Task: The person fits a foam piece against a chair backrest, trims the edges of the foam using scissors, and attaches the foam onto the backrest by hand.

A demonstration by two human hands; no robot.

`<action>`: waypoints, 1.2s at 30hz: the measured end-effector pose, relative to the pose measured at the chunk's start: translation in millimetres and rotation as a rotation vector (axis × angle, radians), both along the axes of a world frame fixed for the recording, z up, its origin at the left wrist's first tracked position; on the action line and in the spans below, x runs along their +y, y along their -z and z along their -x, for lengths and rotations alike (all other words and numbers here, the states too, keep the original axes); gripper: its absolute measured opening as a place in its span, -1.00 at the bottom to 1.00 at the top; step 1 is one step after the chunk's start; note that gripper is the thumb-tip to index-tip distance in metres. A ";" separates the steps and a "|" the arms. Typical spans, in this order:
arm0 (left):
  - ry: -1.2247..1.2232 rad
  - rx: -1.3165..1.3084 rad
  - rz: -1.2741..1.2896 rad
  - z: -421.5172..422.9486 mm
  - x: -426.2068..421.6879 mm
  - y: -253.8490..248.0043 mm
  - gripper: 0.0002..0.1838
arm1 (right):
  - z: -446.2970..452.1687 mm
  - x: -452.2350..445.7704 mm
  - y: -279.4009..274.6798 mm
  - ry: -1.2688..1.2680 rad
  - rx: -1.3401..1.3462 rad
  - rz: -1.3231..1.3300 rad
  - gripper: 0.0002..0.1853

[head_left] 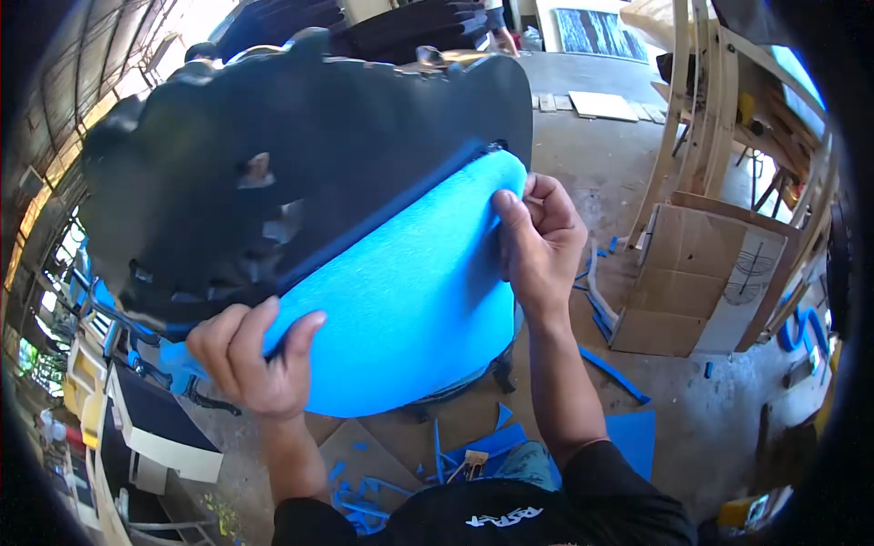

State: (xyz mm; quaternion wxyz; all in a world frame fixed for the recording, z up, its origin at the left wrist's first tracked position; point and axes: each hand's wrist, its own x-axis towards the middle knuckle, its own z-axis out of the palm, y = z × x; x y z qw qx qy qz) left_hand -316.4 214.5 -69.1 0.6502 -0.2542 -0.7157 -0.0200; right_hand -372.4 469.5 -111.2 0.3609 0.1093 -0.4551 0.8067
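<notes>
A bright blue foam sheet (410, 300) spans the space between my hands, its upper edge curving along a large dark panel (364, 136). My left hand (255, 359) grips the sheet's lower left edge, thumb on the near face and fingers curled behind. At the upper right corner, my right hand (546, 241) pinches the sheet between thumb and bent fingers. The panel is smooth and nearly black, with an uneven top outline and several shiny patches. What lies behind the foam is hidden.
Blue foam scraps (364, 500) litter the floor below me. A cardboard box (678, 273) stands at right, near a wooden frame (719, 100). Cut panels and a pale-edged board (173, 446) lie at left. A person's arm (503, 36) shows at the back.
</notes>
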 end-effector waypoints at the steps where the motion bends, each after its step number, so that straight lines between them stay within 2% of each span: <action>1: 0.026 0.007 0.029 -0.7 -0.4 -2.6 -0.53 | -1.1 0.6 1.7 -0.011 0.005 0.016 -0.88; 4: 0.043 0.010 0.036 -3.1 1.0 -7.8 -0.55 | 2.1 0.8 6.2 -0.035 0.069 0.033 -0.89; 12: 0.051 0.003 0.077 -3.0 4.5 -7.9 -0.54 | 5.3 7.9 5.7 -0.048 0.020 0.036 -0.84; 26: 0.109 0.089 0.042 5.2 4.9 -8.9 -0.65 | 1.9 9.4 4.5 0.106 0.004 -0.104 -0.83; 28: 0.099 0.078 0.029 4.4 3.2 -8.0 -0.64 | -8.1 -2.2 -1.3 0.362 0.000 -0.168 -0.72; 30: 0.124 0.123 0.014 11.8 -0.1 -5.2 -0.69 | -23.5 -30.3 -2.8 0.436 0.073 -0.145 -0.63; 32: 0.161 0.163 -0.016 14.1 -1.5 -6.1 -0.73 | -26.3 -55.3 17.8 0.412 0.266 -0.285 -0.48; 33: 0.192 0.137 -0.042 12.4 -1.7 -5.0 -0.71 | -33.2 -69.1 18.5 0.500 0.282 -0.484 -0.38; 34: 0.217 0.152 -0.019 11.9 -4.9 -6.2 -0.80 | -39.7 -80.7 17.7 0.605 0.305 -0.683 -0.28; 35: 0.240 0.136 -0.037 10.4 -6.4 -4.6 -0.79 | -44.3 -89.1 18.2 0.678 0.228 -0.771 -0.14; 36: 0.269 0.120 -0.054 10.2 -8.7 -3.9 -0.78 | -43.8 -98.0 18.8 0.689 0.249 -0.747 -0.16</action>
